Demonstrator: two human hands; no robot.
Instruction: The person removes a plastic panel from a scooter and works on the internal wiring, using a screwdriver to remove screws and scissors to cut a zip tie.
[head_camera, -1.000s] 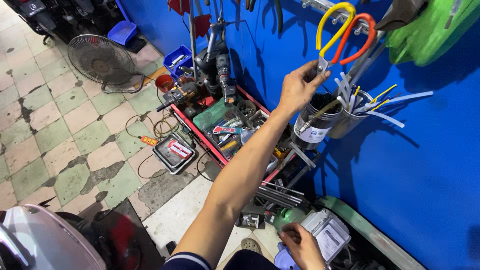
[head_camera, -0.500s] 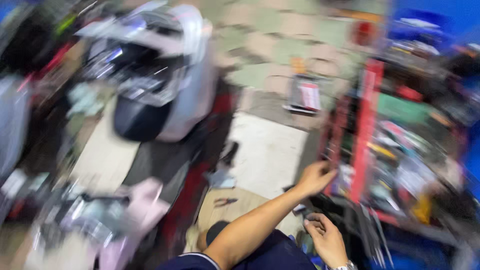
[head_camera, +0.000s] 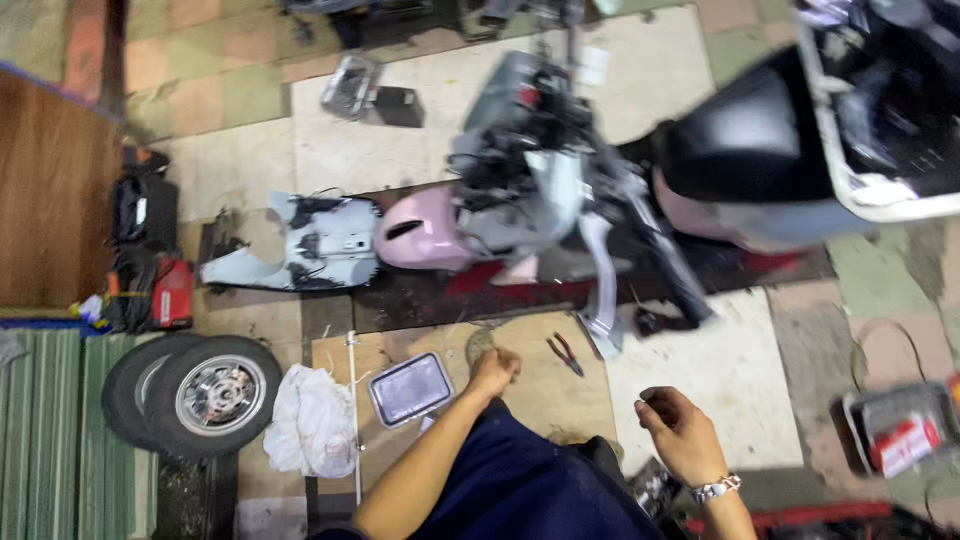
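We have turned from the blue tool wall to the stripped scooter (head_camera: 560, 190). Our left hand (head_camera: 493, 373), now fisted, hovers beside the metal tray (head_camera: 411, 388) below it; our right hand (head_camera: 680, 432) curls loosely, contents unclear, near the pliers (head_camera: 565, 354).

Small rectangular silver metal tray (head_camera: 411, 388), shallow and tilted at an angle, flat on brown board; dark-handled pliers (head_camera: 565, 354) just right, jaws slightly apart.

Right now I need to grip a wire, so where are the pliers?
In the head view the pliers lie on the brown board, just right of the left hand and below the stripped scooter.
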